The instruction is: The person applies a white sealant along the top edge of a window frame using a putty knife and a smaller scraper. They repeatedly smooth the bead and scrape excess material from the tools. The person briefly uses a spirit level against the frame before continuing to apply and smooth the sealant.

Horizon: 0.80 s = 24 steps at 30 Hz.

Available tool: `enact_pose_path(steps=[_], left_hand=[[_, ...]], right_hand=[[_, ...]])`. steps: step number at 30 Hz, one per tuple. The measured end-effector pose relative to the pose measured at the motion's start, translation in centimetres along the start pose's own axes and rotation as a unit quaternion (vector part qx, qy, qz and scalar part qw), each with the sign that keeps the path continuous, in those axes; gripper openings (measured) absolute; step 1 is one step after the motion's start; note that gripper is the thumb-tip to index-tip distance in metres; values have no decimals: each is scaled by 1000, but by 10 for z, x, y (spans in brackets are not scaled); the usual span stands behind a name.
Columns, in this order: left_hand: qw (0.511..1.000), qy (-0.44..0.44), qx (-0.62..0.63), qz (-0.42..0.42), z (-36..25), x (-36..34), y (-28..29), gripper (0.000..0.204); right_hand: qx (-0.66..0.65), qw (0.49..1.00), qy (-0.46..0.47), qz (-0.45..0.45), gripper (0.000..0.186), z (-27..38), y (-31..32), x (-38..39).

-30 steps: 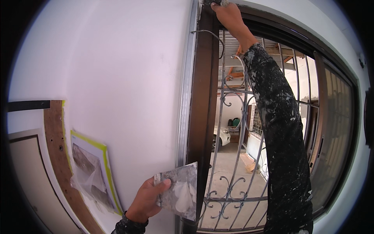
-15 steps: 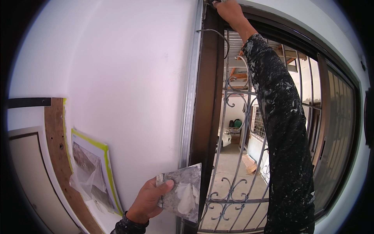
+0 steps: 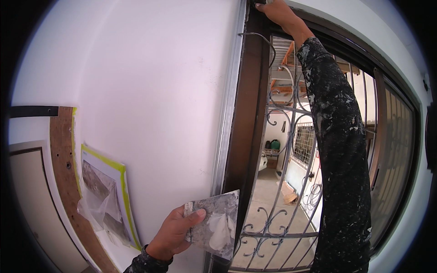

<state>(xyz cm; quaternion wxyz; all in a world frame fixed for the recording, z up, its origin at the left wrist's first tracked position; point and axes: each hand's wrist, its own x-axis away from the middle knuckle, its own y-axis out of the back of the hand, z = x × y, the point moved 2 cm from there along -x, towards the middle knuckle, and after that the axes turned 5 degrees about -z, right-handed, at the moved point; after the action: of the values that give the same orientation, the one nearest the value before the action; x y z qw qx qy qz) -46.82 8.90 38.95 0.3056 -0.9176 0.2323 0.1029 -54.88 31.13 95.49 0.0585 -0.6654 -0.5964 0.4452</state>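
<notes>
At the bottom centre, my left hand [image 3: 177, 230] grips a square, grey-smeared putty scraper [image 3: 214, 225] by its left edge, thumb on top. A dab of white putty [image 3: 221, 232] lies on its face. My right arm reaches high across the doorway, its dark sleeve speckled with white. Up at the top edge of the picture, my right hand [image 3: 278, 11] has its fingers closed round a dark object [image 3: 260, 2], mostly cut off by the picture's edge. That hand is by the upper corner of the brown door frame [image 3: 248, 113], next to a metal strip [image 3: 225, 132] along the white wall.
A thin cable [image 3: 255, 34] sticks out from the frame. Scrolled iron bars [image 3: 273, 234] fill the opening, and a sliding panel [image 3: 393, 150] stands at right. On the left, a yellow-edged sheet with plastic [image 3: 104, 195] leans beside a brown board [image 3: 63, 141].
The view has shifted slightly, so the door frame and my right arm appear a little further right. My left hand keeps its hold on the scraper.
</notes>
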Motion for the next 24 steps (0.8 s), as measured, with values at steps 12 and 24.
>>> enact_pose_path(steps=[12,24], left_hand=[[1000,1,6,6,0,0,0,39],[1000,-10,0,12,-1,0,0,38]], right_hand=[[17,994,61,86,30,3,31,12],[-147,989,29,15,25,8,29,25]])
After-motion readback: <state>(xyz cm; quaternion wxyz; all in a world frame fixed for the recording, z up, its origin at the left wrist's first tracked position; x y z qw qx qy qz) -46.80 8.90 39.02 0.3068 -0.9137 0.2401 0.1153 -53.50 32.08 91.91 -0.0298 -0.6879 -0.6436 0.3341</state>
